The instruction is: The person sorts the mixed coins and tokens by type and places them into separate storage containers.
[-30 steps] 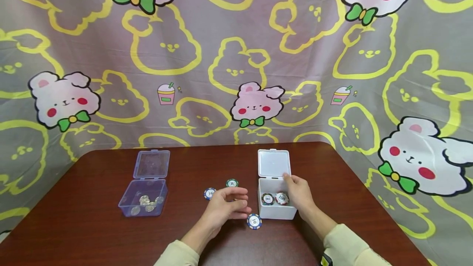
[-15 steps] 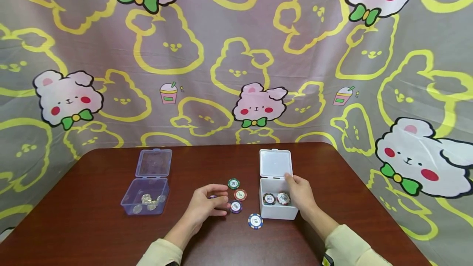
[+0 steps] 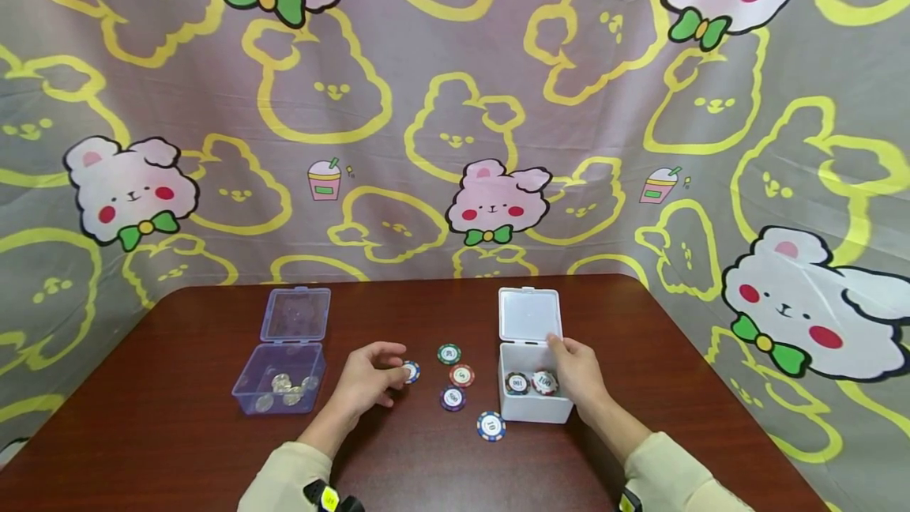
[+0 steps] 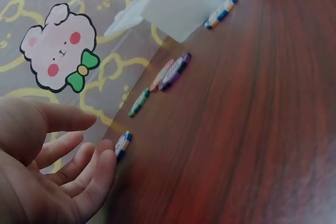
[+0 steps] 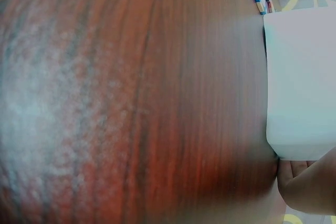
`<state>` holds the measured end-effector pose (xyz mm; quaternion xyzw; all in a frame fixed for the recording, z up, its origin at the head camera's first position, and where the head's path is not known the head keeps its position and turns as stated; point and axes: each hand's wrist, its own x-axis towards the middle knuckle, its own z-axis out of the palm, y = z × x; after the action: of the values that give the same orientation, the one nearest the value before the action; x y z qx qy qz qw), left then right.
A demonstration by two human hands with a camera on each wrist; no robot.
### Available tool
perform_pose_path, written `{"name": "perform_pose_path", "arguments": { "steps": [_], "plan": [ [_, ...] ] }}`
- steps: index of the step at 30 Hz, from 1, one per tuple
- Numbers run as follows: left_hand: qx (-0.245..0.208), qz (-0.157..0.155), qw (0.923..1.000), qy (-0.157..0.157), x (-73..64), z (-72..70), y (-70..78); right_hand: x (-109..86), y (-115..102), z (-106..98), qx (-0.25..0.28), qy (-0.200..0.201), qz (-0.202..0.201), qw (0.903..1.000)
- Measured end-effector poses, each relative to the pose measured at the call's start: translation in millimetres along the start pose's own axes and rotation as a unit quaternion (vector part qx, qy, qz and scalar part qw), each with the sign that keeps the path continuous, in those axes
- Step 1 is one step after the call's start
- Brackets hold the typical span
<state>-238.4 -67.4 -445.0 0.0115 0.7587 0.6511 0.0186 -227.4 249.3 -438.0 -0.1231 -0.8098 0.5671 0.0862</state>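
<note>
White plastic, that's the box [image 3: 536, 411] with its hinged lid tipped back, and my right hand [image 3: 581, 374] has its right wall gripped, thumb up by the rim, probably to steady it. Two chips marked 100 [image 3: 531, 382] lie side by side inside it. Over to my left hand [image 3: 366, 376]: fingers loosely bent and parted, pinching nothing I can see, right beside a round blue-and-white chip [image 3: 411, 372] flat on the dark red-brown wooden table [image 3: 398, 464]. Those fingers cover part of it, so I can't tell whether they're touching. Between that hand and the box, a round green chip [image 3: 449, 353], a red one [image 3: 462, 374] and a purple one [image 3: 452, 398] stand in the way; another blue-and-white chip, marked 10 [image 3: 491, 426], sits near the box's front left corner. Off left, a translucent purple plastic container [image 3: 302, 408] holds silvery coins [image 3: 292, 395], apparently kept apart from the chips.
</note>
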Motion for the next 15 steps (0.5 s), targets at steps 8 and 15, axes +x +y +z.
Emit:
{"name": "perform_pose_path", "arguments": {
  "steps": [8,15],
  "plan": [
    [0.064,0.016,0.9978,0.009,5.8,1.8,-3.8,-0.7,-1.4,0.0,0.002,-0.001,-0.002,1.0],
    [0.101,0.014,0.9948,0.001,7.8,0.6,-3.7,-0.5,-1.0,-0.2,0.0,0.001,0.0,1.0]
  ]
}}
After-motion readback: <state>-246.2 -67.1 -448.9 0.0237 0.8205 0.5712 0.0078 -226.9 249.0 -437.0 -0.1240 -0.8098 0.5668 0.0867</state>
